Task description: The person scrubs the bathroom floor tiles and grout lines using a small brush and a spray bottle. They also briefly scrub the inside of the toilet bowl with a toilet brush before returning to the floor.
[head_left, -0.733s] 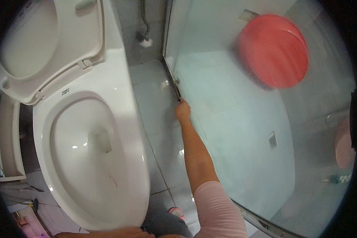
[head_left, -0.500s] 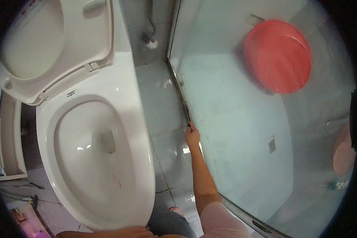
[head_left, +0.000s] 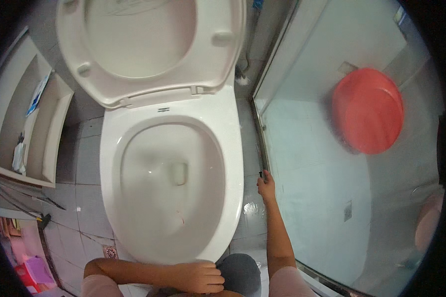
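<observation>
A white toilet (head_left: 109, 198) stands in front of me with its seat and lid (head_left: 208, 54) raised. Small reddish marks show inside the bowl (head_left: 180, 216). My right hand (head_left: 266, 188) reaches along the toilet's right side, fingers closed around a small dark object (head_left: 261, 174) whose kind I cannot make out. It is close to the metal bottom frame (head_left: 259, 123) of the glass shower screen. Across my lap lies my left hand (head_left: 199, 277), by the toilet's front rim and my knee (head_left: 240, 272). Its fingers are curled, and its palm is hidden.
Behind the glass at right is a red basin (head_left: 369, 111), with a drain (head_left: 348, 211) on the shower floor. A white brush head (head_left: 242, 78) is beside the toilet's back. At left are an open-fronted shelf unit (head_left: 49, 143), a floor drain (head_left: 110, 252) and a purple container (head_left: 37, 270).
My view has swung left, so the toilet and basin appear farther right and the shelf unit shows more fully. My left hand has come into view; my right hand keeps its closed grip.
</observation>
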Tool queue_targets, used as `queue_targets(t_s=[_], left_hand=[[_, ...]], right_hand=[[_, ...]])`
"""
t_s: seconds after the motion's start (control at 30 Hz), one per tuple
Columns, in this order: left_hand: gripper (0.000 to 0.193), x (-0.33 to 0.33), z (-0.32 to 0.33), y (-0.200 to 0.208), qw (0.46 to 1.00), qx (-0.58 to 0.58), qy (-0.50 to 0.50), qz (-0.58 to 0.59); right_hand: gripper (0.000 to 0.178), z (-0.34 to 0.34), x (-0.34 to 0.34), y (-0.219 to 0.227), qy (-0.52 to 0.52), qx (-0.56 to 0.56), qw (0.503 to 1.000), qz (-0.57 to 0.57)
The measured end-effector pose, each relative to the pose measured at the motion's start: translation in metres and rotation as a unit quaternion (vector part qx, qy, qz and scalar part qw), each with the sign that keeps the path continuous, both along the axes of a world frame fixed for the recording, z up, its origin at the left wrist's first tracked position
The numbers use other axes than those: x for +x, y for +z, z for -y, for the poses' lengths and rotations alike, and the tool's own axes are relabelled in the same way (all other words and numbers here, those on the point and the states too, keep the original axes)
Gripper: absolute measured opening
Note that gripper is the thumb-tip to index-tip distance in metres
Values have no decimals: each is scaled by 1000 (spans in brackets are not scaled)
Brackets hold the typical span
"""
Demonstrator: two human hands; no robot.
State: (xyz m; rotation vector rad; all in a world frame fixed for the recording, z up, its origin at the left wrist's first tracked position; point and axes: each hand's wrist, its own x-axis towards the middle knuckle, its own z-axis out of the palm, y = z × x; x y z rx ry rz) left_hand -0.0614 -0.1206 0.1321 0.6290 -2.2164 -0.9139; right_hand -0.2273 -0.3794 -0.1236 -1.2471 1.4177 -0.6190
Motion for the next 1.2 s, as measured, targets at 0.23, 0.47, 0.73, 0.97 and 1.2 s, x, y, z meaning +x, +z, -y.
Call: queue_targets(t_s=[0.23,0.47,0.73,0.97,1.2], left_hand=[[15,12,-31,15,991,-103,-70,57],[17,74,-55,31,992,-120,-5,33],[15,93,-75,41,994,-108,-4,16],[16,74,-52,43,995,-92,-14,41],[16,37,5,47,989,-20,5,148]], right_hand=[[47,9,-5,41,42,-78,996,-22],[43,4,-2,104,22,-6,997,-70],[45,-40,-39,100,-18,28,996,-88],[31,-52,-75,-3,-44,-167,937,-304],[34,-36,-38,-21,-3,-120,931,-345]])
